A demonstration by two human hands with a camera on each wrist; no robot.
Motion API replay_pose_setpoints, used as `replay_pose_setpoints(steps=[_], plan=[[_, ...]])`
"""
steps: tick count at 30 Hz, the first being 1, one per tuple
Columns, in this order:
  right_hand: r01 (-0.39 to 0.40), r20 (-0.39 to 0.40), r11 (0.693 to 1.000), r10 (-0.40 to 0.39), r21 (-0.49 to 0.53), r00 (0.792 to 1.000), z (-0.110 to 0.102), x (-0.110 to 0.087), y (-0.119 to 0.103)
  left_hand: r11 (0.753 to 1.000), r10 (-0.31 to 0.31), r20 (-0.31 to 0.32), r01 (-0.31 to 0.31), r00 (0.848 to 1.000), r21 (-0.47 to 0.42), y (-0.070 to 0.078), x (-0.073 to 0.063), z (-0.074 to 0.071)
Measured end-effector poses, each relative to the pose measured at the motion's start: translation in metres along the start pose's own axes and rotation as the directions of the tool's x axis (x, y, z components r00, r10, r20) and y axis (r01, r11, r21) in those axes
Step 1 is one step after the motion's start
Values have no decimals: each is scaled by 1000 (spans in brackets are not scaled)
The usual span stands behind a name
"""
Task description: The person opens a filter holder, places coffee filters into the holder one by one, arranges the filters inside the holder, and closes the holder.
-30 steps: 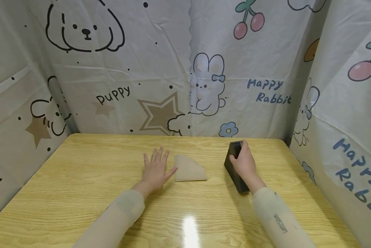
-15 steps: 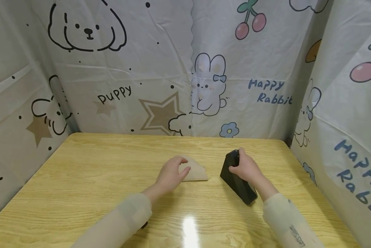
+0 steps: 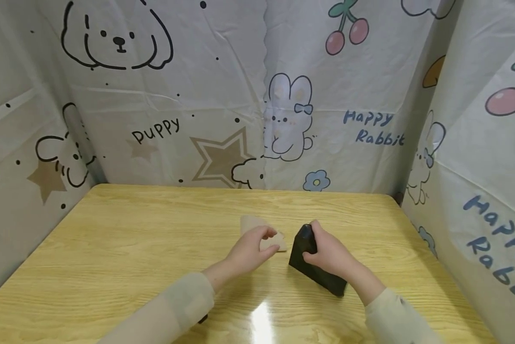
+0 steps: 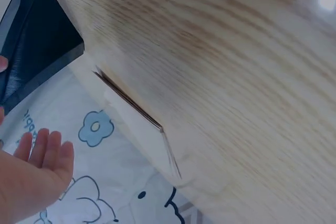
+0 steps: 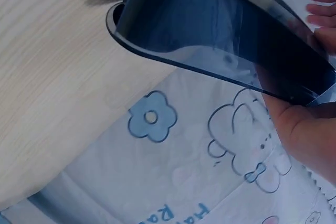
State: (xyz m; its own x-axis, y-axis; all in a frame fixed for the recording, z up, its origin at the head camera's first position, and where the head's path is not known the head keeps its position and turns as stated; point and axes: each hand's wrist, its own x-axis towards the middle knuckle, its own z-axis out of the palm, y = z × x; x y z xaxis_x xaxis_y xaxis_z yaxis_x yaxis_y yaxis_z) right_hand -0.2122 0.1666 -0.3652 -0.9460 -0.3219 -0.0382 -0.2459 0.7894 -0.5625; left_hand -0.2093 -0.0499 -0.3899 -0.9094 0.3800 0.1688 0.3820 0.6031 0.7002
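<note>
A fan-shaped stack of tan paper coffee filters point(image 3: 251, 223) lies mid-table, its layered brown edge point(image 4: 131, 100) showing in the left wrist view. My left hand point(image 3: 250, 251) hovers at its near side, fingers loosely bent and thumb apart, with nothing between them; it covers part of the paper in the head view. To the right, my right hand point(image 3: 331, 253) grips a black wedge-shaped holder point(image 3: 302, 251) by its upper part, thumb on the near side. The right wrist view shows the holder's glossy, dark see-through panel point(image 5: 210, 40) with a rounded end.
The yellow wood-grain table point(image 3: 124, 248) ends at a printed cloth curtain point(image 3: 206, 86) behind, with more cloth at both sides. A small dark piece point(image 3: 203, 318) shows beside the left sleeve. Light glares off the table's front point(image 3: 261, 320).
My left hand, flat and spread left of the filters, has lifted, bent its fingers and shifted right over them. My right hand has brought the holder nearer and leftward, tilting it.
</note>
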Motion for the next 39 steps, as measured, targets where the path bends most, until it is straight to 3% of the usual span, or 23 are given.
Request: replay_pose_setpoints(steps=[6, 11, 19, 29, 39], plan=[[67, 55, 996, -70, 56, 996, 9, 0, -12, 999, 16, 110, -13, 994, -32, -6, -4, 0], [137, 92, 988, -143, 67, 986, 16, 0, -19, 998, 17, 166, -5, 986, -70, -9, -9, 1], [223, 152, 970, -236, 102, 960, 26, -1, -32, 982, 83, 159, -54, 984, -179, -19, -16, 0], [261, 219, 959, -279, 110, 935, 34, 3, -47, 976, 125, 219, -81, 968, -202, -33, -23, -12], [283, 235, 956, -294, 79, 927, 42, 13, -63, 977, 97, 245, -45, 964, -210, -44, -31, -30]])
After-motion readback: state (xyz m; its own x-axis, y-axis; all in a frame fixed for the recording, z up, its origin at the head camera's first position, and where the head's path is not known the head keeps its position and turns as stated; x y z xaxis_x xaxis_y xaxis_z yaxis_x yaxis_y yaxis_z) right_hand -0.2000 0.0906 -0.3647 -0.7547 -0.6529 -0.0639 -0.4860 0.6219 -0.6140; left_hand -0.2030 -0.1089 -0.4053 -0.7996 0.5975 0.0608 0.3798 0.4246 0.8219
